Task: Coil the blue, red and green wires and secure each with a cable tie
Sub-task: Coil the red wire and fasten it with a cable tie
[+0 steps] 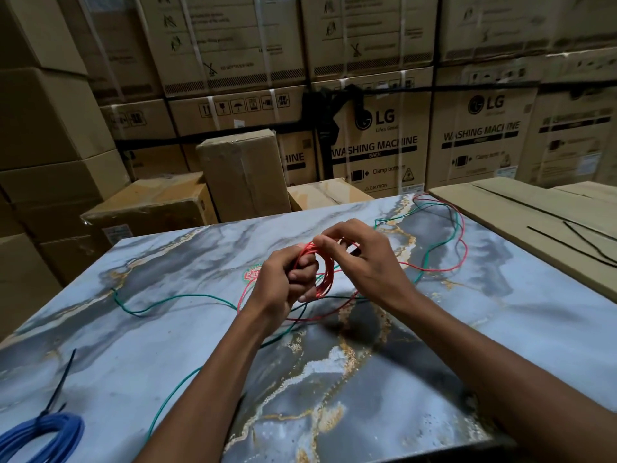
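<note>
Several red wire (pixel 323 272) loops sit above the surface (pixel 173 262), left hand (pixel 283 282) curled round them, right hand (pixel 360 259) pinching the next turn. Keep turns even, tail untangled from the green wire (pixel 173 297) beneath; blue coil (pixel 43 432) lies tied, near-left of the loops.

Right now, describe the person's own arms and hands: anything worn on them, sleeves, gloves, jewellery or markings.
Both arms are bare from the bottom of the frame to the fingertips; no sleeve shows. The left hand and the right hand wear no gloves. No watch, bracelet or ring is visible on either wrist or on the fingers that show, and no markings or tattoos can be made out in the dim light.
</note>
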Demonstrator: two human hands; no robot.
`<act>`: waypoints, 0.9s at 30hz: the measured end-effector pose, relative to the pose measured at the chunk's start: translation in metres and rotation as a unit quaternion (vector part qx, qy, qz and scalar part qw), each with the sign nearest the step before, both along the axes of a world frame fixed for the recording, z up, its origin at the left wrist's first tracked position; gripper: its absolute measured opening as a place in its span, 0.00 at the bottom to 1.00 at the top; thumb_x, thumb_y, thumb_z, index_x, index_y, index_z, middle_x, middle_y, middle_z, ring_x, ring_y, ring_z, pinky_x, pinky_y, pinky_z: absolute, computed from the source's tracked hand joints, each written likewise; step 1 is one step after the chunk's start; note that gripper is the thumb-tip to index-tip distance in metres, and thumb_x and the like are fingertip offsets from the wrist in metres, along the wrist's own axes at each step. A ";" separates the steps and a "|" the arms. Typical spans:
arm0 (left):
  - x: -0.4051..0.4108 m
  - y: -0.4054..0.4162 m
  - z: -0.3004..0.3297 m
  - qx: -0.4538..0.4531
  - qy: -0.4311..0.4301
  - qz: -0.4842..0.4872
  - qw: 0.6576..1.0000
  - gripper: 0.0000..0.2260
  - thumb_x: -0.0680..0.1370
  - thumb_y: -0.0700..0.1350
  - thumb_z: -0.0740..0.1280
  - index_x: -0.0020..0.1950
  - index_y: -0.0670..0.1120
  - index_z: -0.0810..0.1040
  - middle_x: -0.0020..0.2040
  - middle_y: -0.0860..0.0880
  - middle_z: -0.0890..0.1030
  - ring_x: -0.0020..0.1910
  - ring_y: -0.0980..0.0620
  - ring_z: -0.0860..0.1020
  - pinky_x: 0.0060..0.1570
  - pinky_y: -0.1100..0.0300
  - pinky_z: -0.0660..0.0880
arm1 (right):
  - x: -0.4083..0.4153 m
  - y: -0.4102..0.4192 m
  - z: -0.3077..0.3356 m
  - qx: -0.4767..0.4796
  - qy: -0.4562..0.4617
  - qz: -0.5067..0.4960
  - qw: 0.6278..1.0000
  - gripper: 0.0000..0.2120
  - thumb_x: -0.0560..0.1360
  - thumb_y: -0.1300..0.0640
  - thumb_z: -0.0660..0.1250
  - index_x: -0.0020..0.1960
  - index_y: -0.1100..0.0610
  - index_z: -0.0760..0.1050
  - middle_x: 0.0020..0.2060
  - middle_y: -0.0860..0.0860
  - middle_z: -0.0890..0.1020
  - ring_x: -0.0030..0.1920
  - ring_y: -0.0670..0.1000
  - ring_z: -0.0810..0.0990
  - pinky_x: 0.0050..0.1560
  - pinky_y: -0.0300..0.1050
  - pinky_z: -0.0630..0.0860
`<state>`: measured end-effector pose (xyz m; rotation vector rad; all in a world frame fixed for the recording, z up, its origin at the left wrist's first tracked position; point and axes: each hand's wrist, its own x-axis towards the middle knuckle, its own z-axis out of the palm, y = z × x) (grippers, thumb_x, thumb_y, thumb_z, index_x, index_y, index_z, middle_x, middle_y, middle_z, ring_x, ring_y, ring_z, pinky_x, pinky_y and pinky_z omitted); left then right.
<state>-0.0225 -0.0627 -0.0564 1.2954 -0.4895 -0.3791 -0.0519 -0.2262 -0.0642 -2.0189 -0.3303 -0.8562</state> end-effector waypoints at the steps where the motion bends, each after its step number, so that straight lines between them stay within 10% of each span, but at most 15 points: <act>1: -0.001 0.000 0.000 -0.017 0.017 -0.001 1.000 0.18 0.85 0.47 0.51 0.35 0.46 0.64 0.25 0.52 0.58 0.22 0.57 0.53 0.25 0.60 0.54 | -0.001 0.003 -0.001 0.009 0.013 0.017 1.000 0.09 0.81 0.50 0.69 0.50 0.53 0.84 0.42 0.45 0.83 0.43 0.46 0.80 0.38 0.34 0.71; 10: -0.002 -0.005 0.000 -0.062 0.046 0.011 0.997 0.18 0.84 0.46 0.51 0.34 0.47 0.62 0.23 0.53 0.58 0.20 0.57 0.55 0.24 0.60 0.53 | 0.004 0.021 -0.014 -0.022 -0.017 -0.010 1.000 0.15 0.86 0.49 0.57 0.41 0.52 0.71 0.28 0.47 0.75 0.30 0.50 0.75 0.33 0.54 0.72; 27: 0.005 0.005 0.010 -0.206 0.134 0.048 0.968 0.19 0.85 0.47 0.54 0.34 0.47 0.64 0.24 0.54 0.57 0.19 0.58 0.54 0.21 0.64 0.53 | 0.011 -0.025 -0.001 0.000 0.008 0.009 1.000 0.21 0.78 0.37 0.67 0.41 0.53 0.81 0.24 0.50 0.71 0.26 0.45 0.67 0.29 0.45 0.65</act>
